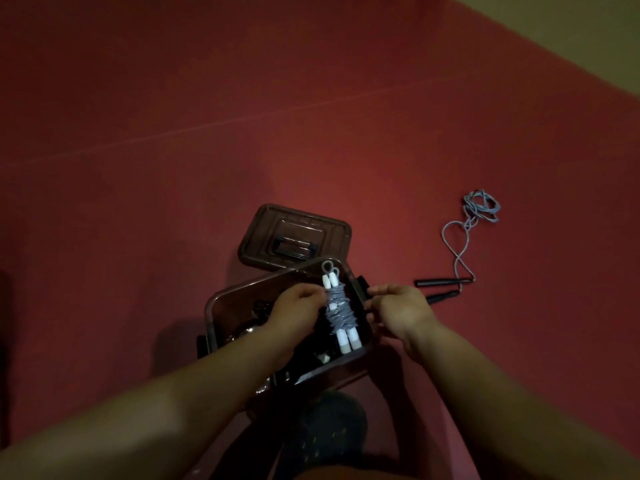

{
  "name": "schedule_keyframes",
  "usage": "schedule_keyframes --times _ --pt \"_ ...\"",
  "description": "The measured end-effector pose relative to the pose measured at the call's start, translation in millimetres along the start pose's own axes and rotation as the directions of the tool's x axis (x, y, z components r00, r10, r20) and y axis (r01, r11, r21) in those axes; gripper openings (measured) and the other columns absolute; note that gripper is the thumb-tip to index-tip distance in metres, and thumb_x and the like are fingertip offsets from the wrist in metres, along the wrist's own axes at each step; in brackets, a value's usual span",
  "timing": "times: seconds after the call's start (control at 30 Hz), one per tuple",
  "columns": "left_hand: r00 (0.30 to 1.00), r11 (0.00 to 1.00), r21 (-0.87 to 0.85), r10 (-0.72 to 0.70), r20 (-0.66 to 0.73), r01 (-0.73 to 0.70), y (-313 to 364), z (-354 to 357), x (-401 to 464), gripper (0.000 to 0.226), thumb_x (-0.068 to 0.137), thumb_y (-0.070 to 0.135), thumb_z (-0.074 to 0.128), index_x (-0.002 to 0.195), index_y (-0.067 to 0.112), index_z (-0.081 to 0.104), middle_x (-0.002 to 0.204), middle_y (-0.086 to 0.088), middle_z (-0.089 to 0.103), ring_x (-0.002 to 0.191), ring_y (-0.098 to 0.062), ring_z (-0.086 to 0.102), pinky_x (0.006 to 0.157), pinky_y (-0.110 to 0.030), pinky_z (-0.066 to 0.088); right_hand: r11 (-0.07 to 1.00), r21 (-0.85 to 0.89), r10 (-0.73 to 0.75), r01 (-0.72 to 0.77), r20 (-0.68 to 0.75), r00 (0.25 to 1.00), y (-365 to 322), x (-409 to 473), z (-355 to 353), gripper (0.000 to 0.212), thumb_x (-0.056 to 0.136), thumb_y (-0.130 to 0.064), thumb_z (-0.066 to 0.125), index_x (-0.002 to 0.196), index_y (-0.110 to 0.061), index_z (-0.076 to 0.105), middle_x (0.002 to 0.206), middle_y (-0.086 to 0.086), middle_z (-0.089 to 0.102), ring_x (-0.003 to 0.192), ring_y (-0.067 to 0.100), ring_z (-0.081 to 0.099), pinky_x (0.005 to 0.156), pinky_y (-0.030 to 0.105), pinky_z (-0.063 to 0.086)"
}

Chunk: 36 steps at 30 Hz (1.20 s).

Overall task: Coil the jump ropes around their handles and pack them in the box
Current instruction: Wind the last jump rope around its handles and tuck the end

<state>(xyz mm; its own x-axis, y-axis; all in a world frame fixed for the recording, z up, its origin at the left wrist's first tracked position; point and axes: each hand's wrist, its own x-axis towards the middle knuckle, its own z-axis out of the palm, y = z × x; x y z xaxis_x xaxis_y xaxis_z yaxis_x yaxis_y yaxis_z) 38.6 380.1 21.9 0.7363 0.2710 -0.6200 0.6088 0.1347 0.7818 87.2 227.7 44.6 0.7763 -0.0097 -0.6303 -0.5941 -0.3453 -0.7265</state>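
A coiled jump rope (341, 311) with white handles and grey cord wound round them hovers over the open brown plastic box (221, 299). My left hand (298, 308) pinches the bundle at its upper left side. My right hand (401, 311) sits at the box's right rim by the black latch (362, 284), fingers curled; what it holds is unclear. A second jump rope with black handles (438, 282) and loose grey cord (465, 233) lies uncoiled on the red floor to the right. Dark items fill the box's left half.
The box's brown lid (294, 237) with a black handle lies flat on the red floor just behind the box. A pale wall (571, 32) runs along the upper right. My knee in dark cloth (325, 431) is below the box.
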Motion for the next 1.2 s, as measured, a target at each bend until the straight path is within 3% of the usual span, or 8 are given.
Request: schedule_keyframes --times 0.2,0.37,0.53,0.67,0.8,0.93,1.0,1.2 --pt "0.943 0.921 0.206 0.313 0.109 -0.33 3.0 42.4 -4.0 0.003 0.09 0.019 0.067 0.089 0.022 0.067 0.074 0.007 0.06 0.069 -0.006 0.056 0.07 -0.02 0.045 0.998 0.058 -0.015 0.019 -0.069 0.997 -8.0 -6.7 -33.0 0.019 0.09 -0.001 0.05 0.087 -0.014 0.063 0.074 0.005 0.066 0.06 0.018 0.061 0.061 0.028 0.047" --pt "0.914 0.848 0.349 0.337 0.226 -0.4 19.8 97.3 10.9 0.018 0.09 0.025 0.068 0.103 0.014 0.065 0.086 0.002 0.063 0.081 -0.013 0.057 0.077 -0.024 0.045 0.99 0.133 -0.02 0.047 -0.193 0.981 -7.6 -2.9 -79.1 0.012 0.091 -0.013 0.059 0.08 -0.015 0.064 0.073 0.004 0.065 0.066 0.023 0.062 0.058 0.029 0.048" --pt "0.912 0.773 0.493 0.281 0.3 -0.4 22.4 158.6 49.9 0.019 0.086 0.028 0.072 0.1 0.018 0.062 0.092 -0.008 0.068 0.085 -0.022 0.062 0.072 -0.025 0.042 0.996 0.027 -0.074 0.088 -0.34 0.938 12.9 14.9 -134.7 0.029 0.075 -0.047 0.07 0.077 -0.018 0.067 0.078 0.0 0.069 0.08 0.027 0.068 0.083 0.045 0.055" --pt "0.928 0.711 0.598 0.248 0.279 -0.369 15.3 199.7 87.2 0.043 0.085 0.032 0.073 0.122 0.013 0.061 0.113 -0.008 0.068 0.104 -0.024 0.063 0.086 -0.026 0.045 0.996 0.077 -0.007 0.04 -0.387 0.922 33.5 35.3 -164.3 0.039 0.064 -0.056 0.07 0.079 -0.02 0.067 0.08 0.003 0.071 0.08 0.03 0.069 0.076 0.044 0.056" --pt "0.909 0.534 0.736 0.256 0.329 -0.417 -0.9 227.9 117.1 0.071 0.079 0.038 0.076 0.142 0.018 0.048 0.137 -0.009 0.056 0.126 -0.024 0.052 0.102 -0.025 0.037 0.965 0.263 0.101 -0.007 -0.343 0.934 56.8 62.0 -175.3 0.027 0.085 -0.039 0.071 0.082 -0.013 0.066 0.071 0.004 0.063 0.061 0.022 0.055 0.058 0.031 0.048" --pt "0.91 0.399 0.819 0.219 0.353 -0.414 -22.9 249.5 146.2 0.095 0.067 0.05 0.081 0.147 0.023 0.038 0.142 -0.007 0.047 0.131 -0.027 0.042 0.107 -0.031 0.035 0.902 0.424 0.224 -0.081 -0.3 0.927 79.2 93.4 -171.1 0.025 0.088 -0.034 0.069 0.075 -0.015 0.06 0.067 0.003 0.057 0.05 0.017 0.049 0.049 0.024 0.04" --pt "0.913 0.287 0.872 0.223 0.341 -0.396 -31.6 252.5 152.4 0.087 0.067 0.051 0.079 0.142 0.026 0.042 0.136 -0.005 0.046 0.126 -0.03 0.042 0.104 -0.035 0.039 0.878 0.467 0.263 -0.111 -0.277 0.924 85.4 102.1 -167.1 0.027 0.089 -0.033 0.068 0.075 -0.014 0.057 0.064 0.004 0.054 0.043 0.014 0.046 0.043 0.021 0.04" --pt "0.881 0.169 0.87 0.201 0.429 -0.462 -39.0 248.1 157.4 0.034 0.089 0.035 0.06 0.113 0.011 0.059 0.116 -0.013 0.058 0.112 -0.033 0.054 0.092 -0.037 0.043 0.84 0.523 0.319 -0.143 -0.264 0.91 88.4 113.1 -175.5 0.027 0.093 -0.034 0.063 0.075 -0.015 0.055 0.062 0.001 0.054 0.044 0.012 0.046 0.045 0.02 0.039"
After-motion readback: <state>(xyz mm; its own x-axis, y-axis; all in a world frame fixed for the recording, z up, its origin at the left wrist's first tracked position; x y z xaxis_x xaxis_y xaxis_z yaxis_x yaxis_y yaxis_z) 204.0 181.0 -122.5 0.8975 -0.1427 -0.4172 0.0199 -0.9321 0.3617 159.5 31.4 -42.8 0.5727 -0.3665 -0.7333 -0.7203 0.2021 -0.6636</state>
